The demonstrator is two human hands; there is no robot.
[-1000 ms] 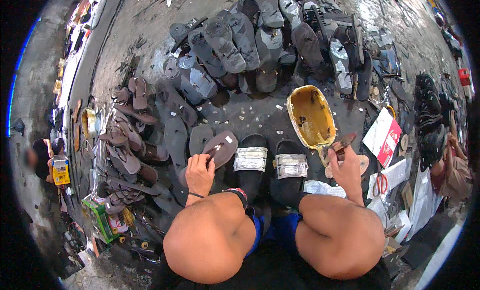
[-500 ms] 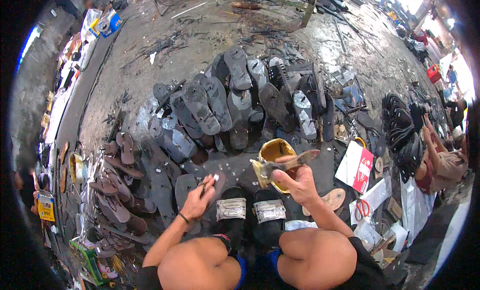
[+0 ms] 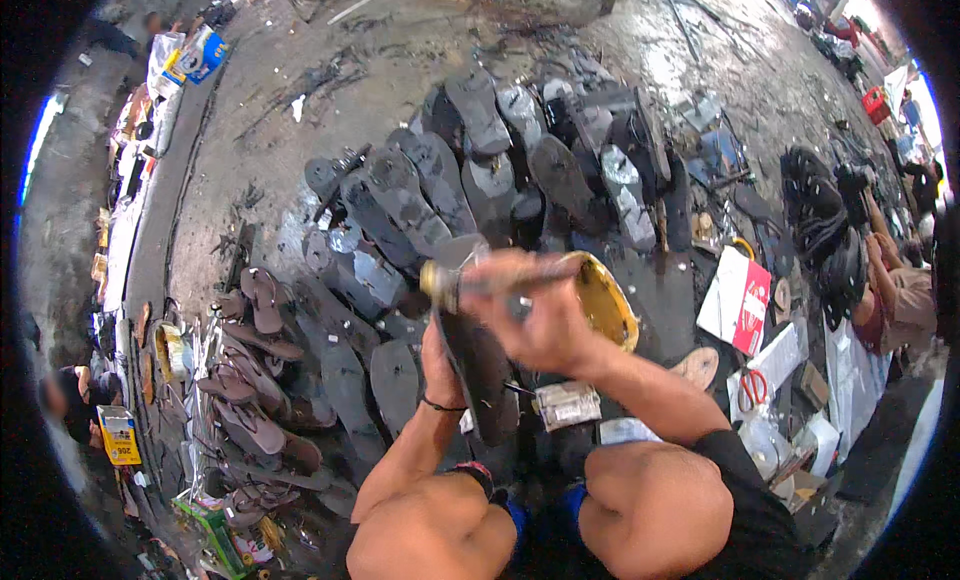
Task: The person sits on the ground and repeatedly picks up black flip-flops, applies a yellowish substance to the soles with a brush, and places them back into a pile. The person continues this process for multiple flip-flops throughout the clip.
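My left hand (image 3: pixel 440 368) is closed around the edge of a dark flip-flop sole (image 3: pixel 487 395), which it holds up on a slant above my feet. In my right hand (image 3: pixel 548 325), smeared by motion, is a brush (image 3: pixel 535 271) with a wooden handle. Its pale yellowish bristle end lies at the upper part of the sole; I cannot tell whether they touch. Just beyond the right hand is a tub (image 3: pixel 615 315) coated inside with yellow-brown stuff, partly hidden by that hand.
A heap of dark soles (image 3: pixel 405 190) lies ahead. Brown flip-flops (image 3: pixel 250 420) are piled at the left. To the right are a red and white box (image 3: pixel 738 305), red-handled scissors (image 3: pixel 752 388) and a tan sole (image 3: pixel 696 368). Another person (image 3: pixel 900 300) sits at the far right.
My left hand has lifted a sole off the floor and tilted it up. My right hand has brought the brush leftward from above the tub to the sole. The view has shifted slightly.
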